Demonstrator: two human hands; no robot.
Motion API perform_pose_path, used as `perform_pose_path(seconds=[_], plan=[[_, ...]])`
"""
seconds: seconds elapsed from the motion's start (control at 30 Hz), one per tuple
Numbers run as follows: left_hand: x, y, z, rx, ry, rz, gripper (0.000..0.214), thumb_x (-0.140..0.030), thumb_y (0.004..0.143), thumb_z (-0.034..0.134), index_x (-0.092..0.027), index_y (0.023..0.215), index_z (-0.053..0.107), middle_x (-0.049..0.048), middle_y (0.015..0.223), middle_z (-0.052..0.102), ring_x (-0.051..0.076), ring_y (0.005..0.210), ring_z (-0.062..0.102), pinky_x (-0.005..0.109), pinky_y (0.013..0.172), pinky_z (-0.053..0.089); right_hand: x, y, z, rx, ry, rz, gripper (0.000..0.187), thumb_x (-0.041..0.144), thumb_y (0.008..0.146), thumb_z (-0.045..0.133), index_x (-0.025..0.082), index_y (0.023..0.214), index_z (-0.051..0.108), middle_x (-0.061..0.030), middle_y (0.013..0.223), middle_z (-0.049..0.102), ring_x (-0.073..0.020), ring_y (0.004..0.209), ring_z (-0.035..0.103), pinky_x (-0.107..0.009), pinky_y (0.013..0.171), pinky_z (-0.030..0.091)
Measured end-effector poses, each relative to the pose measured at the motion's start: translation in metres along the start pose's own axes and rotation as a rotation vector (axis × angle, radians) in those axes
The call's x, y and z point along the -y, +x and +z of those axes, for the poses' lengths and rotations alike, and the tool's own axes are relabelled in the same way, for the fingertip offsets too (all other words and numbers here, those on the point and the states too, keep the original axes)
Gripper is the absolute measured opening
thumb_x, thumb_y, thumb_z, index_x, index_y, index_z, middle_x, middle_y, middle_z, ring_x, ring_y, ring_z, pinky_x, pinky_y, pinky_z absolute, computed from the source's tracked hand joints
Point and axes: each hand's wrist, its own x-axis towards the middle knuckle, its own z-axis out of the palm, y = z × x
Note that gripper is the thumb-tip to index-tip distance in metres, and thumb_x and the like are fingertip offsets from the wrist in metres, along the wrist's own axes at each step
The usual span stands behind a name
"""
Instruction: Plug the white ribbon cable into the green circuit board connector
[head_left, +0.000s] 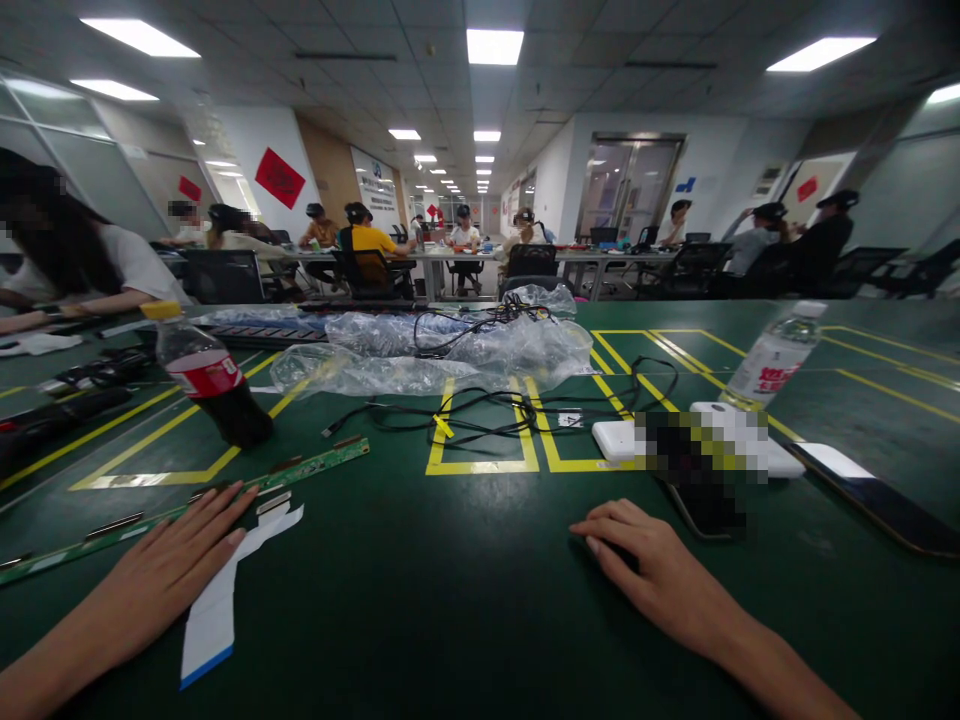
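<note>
My left hand (169,560) lies flat, palm down, with its fingers stretched out. Under and beside it is a white flat ribbon cable (211,622) with a blue end and a connector at its upper end. A long, narrow green circuit board (319,464) runs behind that hand, partly covered by the fingers. Resting on the green tabletop (420,600), my right hand (660,570) has loosely bent fingers, the thumb apart from them, and nothing visible in its grasp. Closest to it is a dark phone (697,490), partly blurred.
A cola bottle (214,385) stands tilted-looking at left; a clear bottle (776,355) is at right. Black cables (480,425) and crumpled clear plastic wrap (480,350) lie ahead. White devices (780,462) and another phone (877,495) lie right. A person (97,250) sits far left.
</note>
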Motion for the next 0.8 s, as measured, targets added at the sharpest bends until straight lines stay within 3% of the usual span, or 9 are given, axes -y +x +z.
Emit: perform_pose_path(seconds=[0.1,0.2,0.33,0.4,0.57,0.7,0.8], plan=[[-0.007,-0.003,-0.015,-0.016,-0.152,0.013,0.062,-0.046,0.107,0.015,-0.016,0.158,0.029,0.0055,0.166,0.02,0.027,0.152,0.018,0.054,0.12,0.023,0.001,0.0,0.0,0.003,0.002,0.006,0.031,0.03,0.104,0.045,0.025,0.124,0.069,-0.009,0.115,0.066,-0.0237,0.107,0.061,-0.041,0.092,0.05],[-0.016,-0.01,-0.03,-0.076,-0.274,-0.013,0.062,-0.051,0.106,0.02,-0.019,0.154,0.041,0.0058,0.162,0.032,0.03,0.148,0.034,0.054,0.117,0.033,0.0,0.0,0.0,0.002,0.008,0.006,0.031,0.031,0.104,0.045,0.026,0.124,0.068,-0.0085,0.116,0.066,-0.0236,0.106,0.061,-0.041,0.091,0.051],[-0.041,-0.027,-0.04,-0.137,-0.263,0.011,0.052,-0.051,0.104,0.031,-0.028,0.143,0.056,-0.001,0.149,0.056,0.028,0.137,0.05,0.047,0.116,0.039,-0.002,0.0,0.001,0.001,0.007,-0.008,0.031,0.031,0.105,0.045,0.026,0.125,0.068,-0.0083,0.115,0.066,-0.0235,0.106,0.061,-0.041,0.091,0.051],[-0.058,-0.035,-0.043,-0.137,-0.254,0.077,0.046,-0.047,0.103,0.037,-0.032,0.14,0.059,-0.0033,0.146,0.058,0.027,0.135,0.053,0.046,0.114,0.042,-0.003,0.0,0.001,0.001,0.006,-0.007,0.031,0.031,0.105,0.045,0.027,0.125,0.068,-0.008,0.116,0.066,-0.0234,0.107,0.061,-0.041,0.092,0.05],[-0.116,-0.047,-0.056,-0.119,-0.243,0.302,0.048,-0.039,0.098,0.047,-0.036,0.145,0.054,-0.0017,0.15,0.054,0.03,0.134,0.053,0.05,0.108,0.048,-0.003,0.0,0.002,-0.003,-0.002,-0.008,0.031,0.032,0.105,0.045,0.026,0.125,0.068,-0.0079,0.115,0.066,-0.0235,0.107,0.061,-0.041,0.092,0.05],[-0.18,-0.058,-0.078,-0.17,-0.19,0.489,0.058,-0.032,0.097,0.05,-0.04,0.154,0.038,-0.0024,0.15,0.053,0.029,0.131,0.056,0.048,0.1,0.056,0.001,0.0,0.0,0.006,0.001,-0.008,0.031,0.031,0.105,0.045,0.026,0.125,0.068,-0.0081,0.115,0.066,-0.0235,0.106,0.061,-0.04,0.092,0.05],[-0.227,-0.062,-0.083,-0.199,-0.209,0.688,0.07,-0.025,0.091,0.055,-0.036,0.157,0.032,0.0005,0.149,0.054,0.029,0.128,0.057,0.043,0.096,0.059,0.003,0.0,0.001,0.015,-0.002,-0.009,0.031,0.031,0.105,0.045,0.026,0.125,0.068,-0.0083,0.115,0.066,-0.0235,0.107,0.061,-0.041,0.092,0.05]])
